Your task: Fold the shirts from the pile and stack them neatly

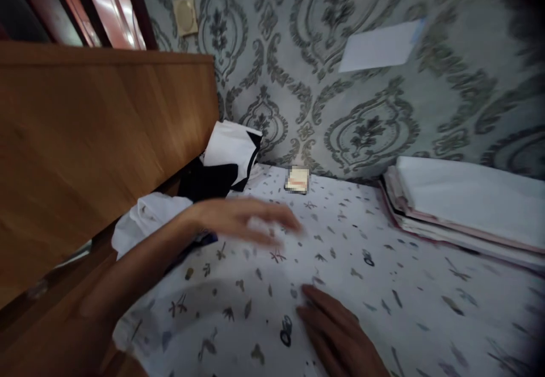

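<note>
1. White sheet [361, 286], 6 o'clock, lies spread and fairly flat; perhaps some smoothing remains.
2. Left hand [240, 218], 7 o'clock: blurred, fingers spread, nothing held.
3. Right hand [338, 331], 5 o'clock: fingers extended, close together; contact unclear.
4. Stack [468, 195], 3 o'clock, looks folded; clothes [230, 147], 9 o'clock, lie heaped.

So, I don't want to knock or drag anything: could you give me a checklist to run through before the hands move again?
1. Left hand free: ok, open, though motion-blurred, with nothing seen in it.
2. Right hand free: ok, fingers extended, no object visible.
3. Leaf-print sheet free of loose items: not ok, a small pixelated item lies on it near the wall.
4. Folded fabric stack apart from both hands: ok, it lies well to the right.
5. Crumpled white cloth untouched: cannot tell, the left forearm crosses in front.
</note>
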Available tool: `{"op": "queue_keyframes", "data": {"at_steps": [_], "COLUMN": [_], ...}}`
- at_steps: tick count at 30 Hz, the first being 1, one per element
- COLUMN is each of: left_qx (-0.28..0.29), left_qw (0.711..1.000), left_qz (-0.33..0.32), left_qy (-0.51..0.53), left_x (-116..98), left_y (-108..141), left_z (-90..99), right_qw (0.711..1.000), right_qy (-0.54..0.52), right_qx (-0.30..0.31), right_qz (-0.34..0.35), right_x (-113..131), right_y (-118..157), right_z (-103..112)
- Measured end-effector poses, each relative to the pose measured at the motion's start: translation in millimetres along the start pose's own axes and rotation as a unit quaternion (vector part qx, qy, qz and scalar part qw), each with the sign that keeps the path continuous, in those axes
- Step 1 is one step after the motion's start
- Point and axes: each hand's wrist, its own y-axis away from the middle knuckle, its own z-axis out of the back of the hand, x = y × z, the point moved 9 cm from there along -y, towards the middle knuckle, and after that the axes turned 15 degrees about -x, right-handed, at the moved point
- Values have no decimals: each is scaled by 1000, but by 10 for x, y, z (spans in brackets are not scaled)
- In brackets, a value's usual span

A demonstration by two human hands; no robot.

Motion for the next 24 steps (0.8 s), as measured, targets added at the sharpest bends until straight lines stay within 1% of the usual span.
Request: {"op": "queue_keyframes", "data": {"at_steps": [1, 2, 3, 4, 5, 6, 7, 9, 10, 12, 14, 17, 20, 21, 23, 24], "left_qx": [38, 32, -8, -26, -35, -44, -46, -44, -37, -15, -2, -28, -65, -67, -53, -46], "left_qw": [991, 963, 922, 873, 834, 809, 796, 786, 775, 748, 732, 743, 748, 746, 747, 758], "left_qz": [-76, -155, -221, -256, -275, -283, -282, -284, -292, -315, -337, -347, -375, -392, -425, -432], "left_qy": [-107, -219, -319, -414, -476, -513, -533, -548, -560, -584, -593, -572, -544, -534, -509, -485], "left_x": [-208, -393, -549, -615, -633, -622, -583, -486, -434, -321, -212, -95, -58, -57, -59, -70], "left_y": [-244, -475, -683, -851, -981, -1076, -1135, -1166, -1149, -1088, -1028, -987, -921, -879, -784, -744], "left_z": [-92, -119, -88, -71, -40, 20, 88, 225, 272, 314, 325, 362, 369, 353, 322, 336], "right_qw": [1000, 1000, 999, 998, 998, 998, 999, 999, 999, 999, 998, 998, 998, 998, 998, 998], "right_qy": [0, 0, 1, 2, 4, 6, 8, 9, 8, 3, 0, 10, 19, 18, 17, 16], "right_qx": [-10, -26, -42, -56, -60, -58, -50, -33, -32, -43, -53, -51, -45, -47, -51, -54], "right_qz": [4, 8, 11, 13, 14, 13, 13, 14, 16, 23, 32, 38, 39, 40, 41, 41], "right_x": [0, 1, 4, 9, 13, 18, 23, 31, 36, 48, 67, 86, 95, 98, 96, 95], "right_y": [0, -2, -6, -9, -13, -17, -22, -34, -41, -55, -62, -63, -60, -58, -53, -50], "right_z": [8, 28, 53, 75, 87, 88, 83, 69, 73, 92, 102, 88, 84, 92, 106, 113]}}
